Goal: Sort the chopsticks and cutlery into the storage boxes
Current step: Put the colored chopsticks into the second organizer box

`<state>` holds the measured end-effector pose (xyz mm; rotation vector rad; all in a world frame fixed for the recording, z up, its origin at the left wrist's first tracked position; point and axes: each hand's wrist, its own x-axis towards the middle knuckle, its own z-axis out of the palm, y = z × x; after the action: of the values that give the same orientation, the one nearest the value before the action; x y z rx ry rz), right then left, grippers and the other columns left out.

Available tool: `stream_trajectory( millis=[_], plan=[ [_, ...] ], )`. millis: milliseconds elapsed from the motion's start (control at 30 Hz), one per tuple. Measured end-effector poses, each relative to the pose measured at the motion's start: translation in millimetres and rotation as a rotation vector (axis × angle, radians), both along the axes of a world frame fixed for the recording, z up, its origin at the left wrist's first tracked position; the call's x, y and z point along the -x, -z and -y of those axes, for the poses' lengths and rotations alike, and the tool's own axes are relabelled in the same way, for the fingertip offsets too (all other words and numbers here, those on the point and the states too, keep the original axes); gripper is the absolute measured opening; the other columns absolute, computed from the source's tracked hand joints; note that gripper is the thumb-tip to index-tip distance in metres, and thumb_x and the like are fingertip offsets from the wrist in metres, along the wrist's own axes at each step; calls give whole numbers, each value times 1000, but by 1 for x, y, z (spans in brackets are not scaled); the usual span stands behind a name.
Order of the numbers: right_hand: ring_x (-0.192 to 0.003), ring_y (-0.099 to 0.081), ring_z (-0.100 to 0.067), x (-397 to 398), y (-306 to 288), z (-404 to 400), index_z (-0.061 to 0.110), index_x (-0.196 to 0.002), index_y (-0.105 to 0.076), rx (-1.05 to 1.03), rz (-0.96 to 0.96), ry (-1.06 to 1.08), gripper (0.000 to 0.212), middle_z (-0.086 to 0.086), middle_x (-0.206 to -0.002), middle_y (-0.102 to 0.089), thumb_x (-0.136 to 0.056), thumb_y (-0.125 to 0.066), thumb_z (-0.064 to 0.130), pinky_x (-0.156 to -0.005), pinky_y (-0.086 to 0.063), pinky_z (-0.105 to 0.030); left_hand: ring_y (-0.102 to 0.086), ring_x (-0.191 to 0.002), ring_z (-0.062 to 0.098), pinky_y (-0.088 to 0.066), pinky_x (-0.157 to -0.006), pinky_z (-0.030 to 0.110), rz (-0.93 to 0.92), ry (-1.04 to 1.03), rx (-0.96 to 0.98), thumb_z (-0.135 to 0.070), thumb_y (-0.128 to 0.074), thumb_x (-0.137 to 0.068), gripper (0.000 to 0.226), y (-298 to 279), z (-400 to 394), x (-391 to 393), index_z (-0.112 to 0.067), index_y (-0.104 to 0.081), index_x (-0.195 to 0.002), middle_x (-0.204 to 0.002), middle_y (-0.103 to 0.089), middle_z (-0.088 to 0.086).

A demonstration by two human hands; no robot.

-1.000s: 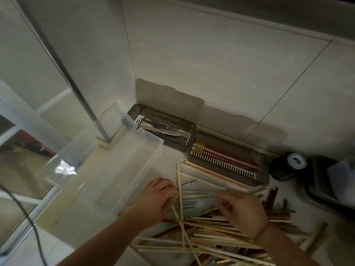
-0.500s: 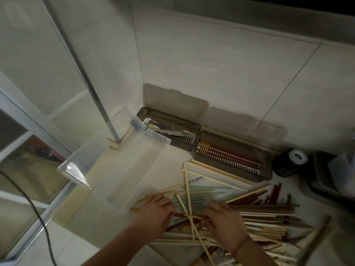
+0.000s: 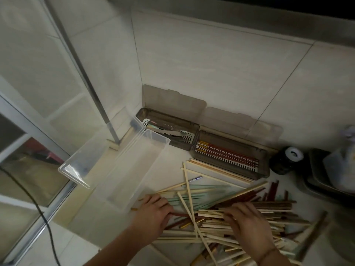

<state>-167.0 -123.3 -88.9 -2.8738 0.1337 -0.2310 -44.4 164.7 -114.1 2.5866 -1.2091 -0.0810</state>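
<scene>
Nearest the camera, both hands work in the chopstick pile (image 3: pixel 240 217) spread loose on the pale surface (image 3: pixel 90 223). The left hand (image 3: pixel 153 215) has its fingers curled round a dark red chopstick (image 3: pixel 180 215) at the pile's left edge. The right hand (image 3: pixel 247 225) lies fingers-down on a layer of light wooden sticks; whether it grips any cannot be told.

Just beyond the left hand stands a clear storage box (image 3: pixel 138 169), holding nothing visible, its lid (image 3: pixel 92 156) open to the left. Farther back, against the wall, two smoked boxes sit side by side: the left one (image 3: pixel 169 129) holds metal cutlery, the right one (image 3: pixel 230 156) red chopsticks in a slotted rack.

Risk: the sticks cross and overlap. Drawing one out from under the others will likely drag neighbours along, scatter them toward the surface edge, or mix colours already grouped.
</scene>
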Motion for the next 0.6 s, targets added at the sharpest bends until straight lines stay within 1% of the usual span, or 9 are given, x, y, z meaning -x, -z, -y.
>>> stream_trajectory(
  millis=[67,133,233,300,333,400,467,533,600],
  plan=[
    [-81,-58,-13,2,5,2,33,-81,-68,-17,-26,18,17,19,-82,-59,-81,-53,41,-63,-54,-30,-55,-81,12,-38,-76,27,31,13,-11,-39,-53,-84,12,-7,-1,4,-33,-63,-83,-82,-55,-14],
    [-82,-59,-14,2,13,4,34,-82,-68,-12,-60,54,5,19,-82,-58,-77,-68,34,-63,-55,-30,-57,-72,12,-46,-66,28,62,33,-47,-40,-50,-82,15,-17,-2,8,-32,-63,-79,-80,-55,-13],
    [-83,-59,-15,1,19,4,34,-83,-68,-27,-125,88,23,18,-83,-58,-67,-83,25,-64,-55,-30,-58,-64,12,-48,-54,26,78,35,-85,-39,-49,-78,17,-35,-8,12,-31,-63,-74,-76,-56,-12],
    [-83,-59,-16,1,14,1,33,-85,-69,-13,-117,79,22,16,-84,-58,-67,-80,27,-65,-55,-31,-59,-61,13,-47,-51,26,108,39,-125,-39,-55,-74,13,-49,-12,13,-29,-63,-70,-74,-57,-10],
    [-84,-60,-17,0,11,-2,33,-87,-69,-2,-94,70,20,15,-86,-59,-69,-76,29,-66,-56,-31,-59,-58,14,-46,-49,26,129,42,-160,-39,-66,-68,11,-57,-14,13,-28,-63,-68,-72,-57,-10],
    [-85,-60,-17,-3,-1,-10,31,-91,-70,9,-35,60,19,13,-89,-61,-75,-63,36,-69,-55,-29,-59,-52,15,-44,-44,26,144,45,-241,-35,-86,-45,29,-73,-15,13,-27,-64,-62,-67,-57,-8],
    [-84,-60,-17,-9,-14,-24,29,-94,-71,-23,46,15,26,12,-91,-64,-81,-51,40,-71,-53,-26,-58,-49,17,-43,-41,28,164,31,-278,-29,-91,-33,37,-89,-17,13,-25,-64,-58,-64,-58,-6],
    [-91,-60,-15,-14,-29,-46,28,-101,-70,-71,123,-83,29,12,-99,-65,-85,-50,42,-79,-51,-26,-56,-48,18,-42,-41,29,180,34,-259,-27,-91,-35,36,-106,-18,14,-24,-64,-58,-64,-57,-5],
    [-100,-59,-14,-19,-41,-70,27,-109,-68,-88,187,-205,32,12,-107,-65,-87,-52,45,-87,-45,-29,-57,-52,17,-43,-43,29,188,41,-162,-30,-88,-48,27,-122,-15,13,-26,-65,-63,-67,-56,-6]
  ],
)
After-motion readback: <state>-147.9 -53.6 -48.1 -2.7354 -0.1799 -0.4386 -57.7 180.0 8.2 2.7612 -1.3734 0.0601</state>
